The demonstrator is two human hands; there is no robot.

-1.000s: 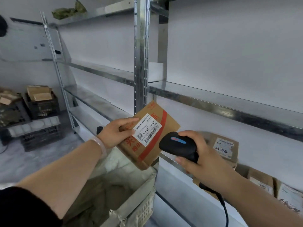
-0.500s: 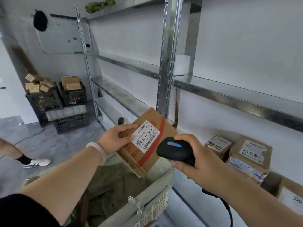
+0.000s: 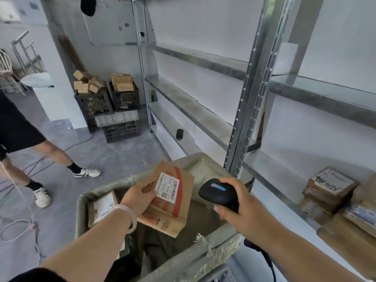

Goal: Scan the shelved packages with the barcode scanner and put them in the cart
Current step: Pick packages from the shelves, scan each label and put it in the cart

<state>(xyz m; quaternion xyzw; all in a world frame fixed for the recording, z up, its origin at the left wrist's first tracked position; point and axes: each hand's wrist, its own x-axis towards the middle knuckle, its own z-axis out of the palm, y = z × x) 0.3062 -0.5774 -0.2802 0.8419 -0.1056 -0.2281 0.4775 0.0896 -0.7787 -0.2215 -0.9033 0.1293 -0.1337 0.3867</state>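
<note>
My left hand [image 3: 140, 198] grips a flat brown cardboard package [image 3: 181, 202] with red print and a white barcode label, holding it over the open cart [image 3: 215, 244] lined with olive fabric. My right hand [image 3: 242, 212] grips the black barcode scanner [image 3: 216, 193], whose head sits just right of the package; its cable hangs below my wrist. Another labelled package [image 3: 101, 207] lies inside the cart at its left side. Several brown packages [image 3: 329, 188] are stacked on the lower metal shelf at the right.
A metal shelf upright [image 3: 250, 94] stands just behind the cart. A small black object [image 3: 179, 133] sits on a low shelf. Black crates [image 3: 107, 102] with boxes stand by the far wall. A person's legs [image 3: 40, 159] and loose cables [image 3: 22, 224] are on the floor at left.
My view has swung left and down. The package in my left hand has dropped from shelf height to over the cart; the scanner stayed beside it. A person's legs have come into view.
</note>
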